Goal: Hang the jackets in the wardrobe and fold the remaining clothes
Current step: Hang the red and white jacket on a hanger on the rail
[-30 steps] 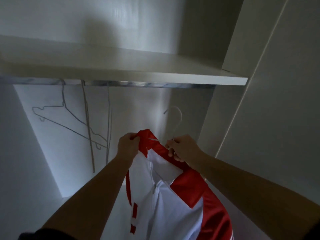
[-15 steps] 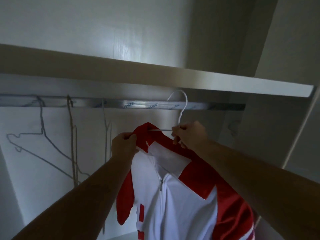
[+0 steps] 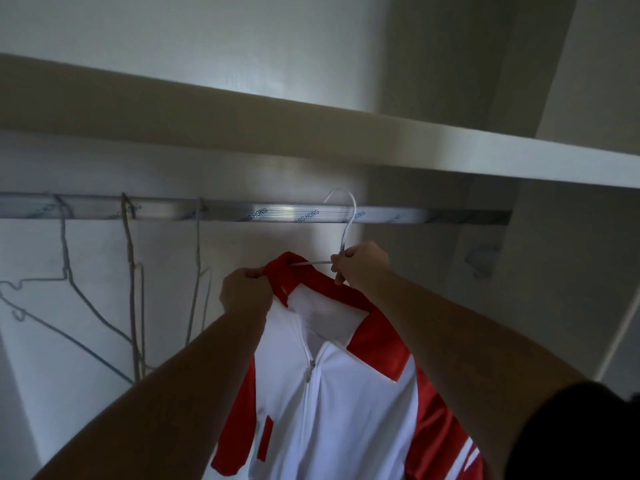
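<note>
Head view: red-and-white jacket [image 3: 346,393] is on a white hanger [image 3: 347,225], held up between both arms just under the rail [image 3: 242,213]. The hook crosses the rail line with its top above it. Can't tell if it's seated over the rail or just in front of it. My read: hanging this jacket is nearly done, but it isn't released yet. Three bare wire hangers [image 3: 63,244] sit on the rail to the left, with no other garment hung in view. The rest of the clothes are out of view, so folding progress is unknown.

Pose: both arms are raised, reaching up and forward. The left hand [image 3: 244,296] grips the red collar edge, fingers curled round the fabric. The right hand [image 3: 360,268] pinches the hanger neck just below the hook. The shelf [image 3: 415,147] sits close above the rail, so the hook likely has little room.
</note>
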Motion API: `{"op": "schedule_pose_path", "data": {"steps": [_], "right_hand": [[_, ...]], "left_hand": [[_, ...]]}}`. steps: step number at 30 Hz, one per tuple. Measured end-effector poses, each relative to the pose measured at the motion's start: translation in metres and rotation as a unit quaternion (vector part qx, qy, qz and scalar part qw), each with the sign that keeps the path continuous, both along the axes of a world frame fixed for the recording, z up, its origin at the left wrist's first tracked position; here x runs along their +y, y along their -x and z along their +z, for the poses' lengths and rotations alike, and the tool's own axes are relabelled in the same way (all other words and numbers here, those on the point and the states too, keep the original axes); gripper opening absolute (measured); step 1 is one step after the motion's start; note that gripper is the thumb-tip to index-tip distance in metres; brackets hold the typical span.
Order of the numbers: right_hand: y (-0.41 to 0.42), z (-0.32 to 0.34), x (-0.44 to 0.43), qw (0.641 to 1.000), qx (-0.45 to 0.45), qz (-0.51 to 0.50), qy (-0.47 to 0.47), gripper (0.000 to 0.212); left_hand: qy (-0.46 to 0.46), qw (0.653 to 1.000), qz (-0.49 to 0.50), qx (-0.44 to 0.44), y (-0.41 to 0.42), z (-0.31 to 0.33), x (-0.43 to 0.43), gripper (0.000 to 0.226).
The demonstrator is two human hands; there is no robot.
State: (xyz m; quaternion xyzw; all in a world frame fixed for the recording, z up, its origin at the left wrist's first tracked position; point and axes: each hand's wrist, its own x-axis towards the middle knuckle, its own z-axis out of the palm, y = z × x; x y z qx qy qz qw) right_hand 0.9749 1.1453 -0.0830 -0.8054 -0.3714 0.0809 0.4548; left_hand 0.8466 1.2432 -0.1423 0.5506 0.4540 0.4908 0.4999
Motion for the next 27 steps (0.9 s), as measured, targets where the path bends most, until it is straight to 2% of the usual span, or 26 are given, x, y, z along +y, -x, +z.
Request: {"op": "schedule_pose_path", "data": {"steps": [4,8,10,12,14,15,17,18,19,21,23,25,27], "right_hand": [[-0.004,-0.019,0.003,0.999,-0.023,0.014,0.034,0.025],[-0.007,-0.022,-0.002,0.998,-0.060,0.029,0.022,0.026],[-0.001,-0.028,-0.006,0.987,-0.150,0.009,0.052,0.020],[0.009,-0.046,-0.018,0.944,-0.326,-0.048,0.032,0.034],[0.017,-0.067,-0.038,0.877,-0.477,-0.040,-0.043,0.040],[0.021,-0.079,-0.048,0.853,-0.517,-0.009,-0.073,0.037],[0.025,-0.114,-0.062,0.832,-0.547,0.061,-0.077,0.026],[0.029,-0.134,-0.066,0.837,-0.539,0.086,-0.045,0.022],[0.034,-0.154,-0.068,0.859,-0.502,0.100,0.004,0.017],[0.040,-0.186,-0.063,0.933,-0.339,0.080,0.089,0.011],[0.037,-0.208,-0.050,0.980,-0.154,0.021,0.124,0.018],[0.035,-0.220,-0.032,0.991,-0.042,-0.026,0.122,0.026],[0.042,-0.224,-0.014,0.993,0.017,-0.060,0.098,0.032]], "left_hand": [[0.000,0.999,0.008,0.043,0.004,-0.018,-0.001,0.021],[0.014,0.999,0.003,0.033,0.004,-0.030,-0.006,0.023],[0.025,1.000,0.002,0.016,0.005,-0.034,-0.011,0.021],[0.038,0.999,0.001,-0.002,0.006,-0.040,-0.015,0.021],[0.045,0.999,0.001,-0.014,0.009,-0.048,-0.018,0.022],[0.044,0.999,0.001,-0.016,0.011,-0.051,-0.018,0.022],[0.042,0.999,0.003,-0.025,0.015,-0.052,-0.015,0.021],[0.041,0.999,0.003,-0.033,0.017,-0.050,-0.013,0.020],[0.039,0.998,0.003,-0.040,0.019,-0.048,-0.011,0.018],[0.035,0.998,0.002,-0.046,0.023,-0.044,-0.009,0.017],[0.036,0.998,-0.004,-0.050,0.025,-0.043,-0.010,0.014],[0.038,0.998,-0.014,-0.052,0.027,-0.044,-0.011,0.011],[0.035,0.998,-0.019,-0.052,0.029,-0.043,-0.010,0.008]]}}
